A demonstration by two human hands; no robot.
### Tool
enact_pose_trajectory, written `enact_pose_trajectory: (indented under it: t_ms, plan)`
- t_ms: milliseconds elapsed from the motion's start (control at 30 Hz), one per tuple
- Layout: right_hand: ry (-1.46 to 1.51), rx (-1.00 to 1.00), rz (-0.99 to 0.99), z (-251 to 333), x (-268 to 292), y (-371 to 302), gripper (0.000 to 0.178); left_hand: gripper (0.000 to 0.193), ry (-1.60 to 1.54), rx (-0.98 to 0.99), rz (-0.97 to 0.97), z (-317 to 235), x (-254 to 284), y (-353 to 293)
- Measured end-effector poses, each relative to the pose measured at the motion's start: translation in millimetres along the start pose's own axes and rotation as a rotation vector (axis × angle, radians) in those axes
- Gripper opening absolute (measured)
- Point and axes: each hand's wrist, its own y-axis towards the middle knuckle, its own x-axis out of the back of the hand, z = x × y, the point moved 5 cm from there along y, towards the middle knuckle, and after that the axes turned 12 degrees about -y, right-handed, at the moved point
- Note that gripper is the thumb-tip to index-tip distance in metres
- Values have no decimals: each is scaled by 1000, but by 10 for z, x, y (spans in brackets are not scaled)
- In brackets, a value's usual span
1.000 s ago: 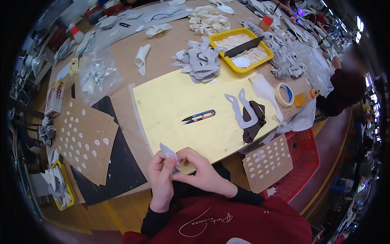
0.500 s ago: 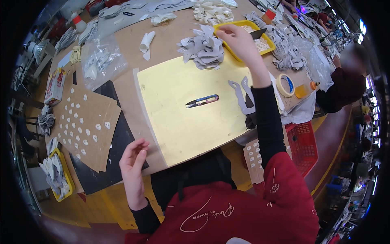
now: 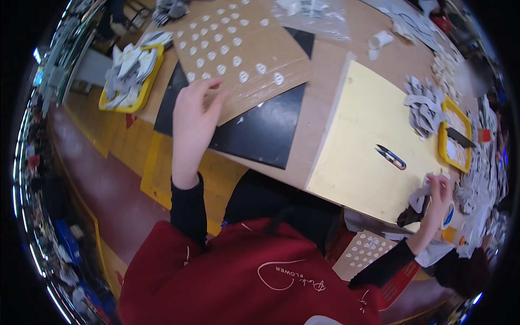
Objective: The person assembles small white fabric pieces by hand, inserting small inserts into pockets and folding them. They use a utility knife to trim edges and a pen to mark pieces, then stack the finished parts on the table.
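Observation:
My left hand [image 3: 197, 122] is over the near left edge of a brown cardboard sheet [image 3: 254, 51] dotted with rows of small white oval pieces. Its thumb and fingers are apart, with nothing between them. At the right end of the yellow board [image 3: 357, 157], my right hand [image 3: 440, 199] has its fingertips drawn together above a grey cut piece [image 3: 418, 198]. What they pinch, if anything, is too small to make out. A roll of tape [image 3: 448, 215] sits partly behind this hand. Thread snips [image 3: 391, 157] lie on the yellow board.
A black mat [image 3: 260, 138] lies under the cardboard. Grey cut pieces [image 3: 425, 105] are heaped beside a yellow tray [image 3: 443, 143] with a dark blade across it. Another yellow tray [image 3: 155, 76] holds grey and white pieces at the left. A second dotted sheet [image 3: 355, 262] is below the table edge.
The view has swung left. My right hand has come from above the yellow tray toward the grey cut piece at the board's near side. My left hand has reached out over the dotted cardboard.

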Motion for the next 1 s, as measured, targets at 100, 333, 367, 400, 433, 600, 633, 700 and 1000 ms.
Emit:
enact_pose_trajectory:
  t_ms: [100,333,367,400,433,600,633,700,1000]
  plan:
    - [98,79,-288,424,428,-216,8,30,92,44,27,68,78,-102]
    - [455,425,-368,733,1053,-514,30,35,203,64,-4,514,361,18]
    - [456,447,-322,778,997,-547,34,36,203,52,26,566,374,61]
    - [455,497,-253,806,916,-566,35,40,204,51,38,612,408,119]
    - [468,512,-181,840,834,-587,34,41,213,76,41,691,438,184]
    - [565,505,97,1053,360,-806,32,44,321,30,115,813,453,390]
    - [566,508,91,1104,280,-851,33,43,338,7,135,807,435,399]
    - [566,514,80,1168,186,-925,34,41,299,71,162,840,429,429]
    - [610,414,136,1077,139,-964,27,33,326,168,362,965,461,671]
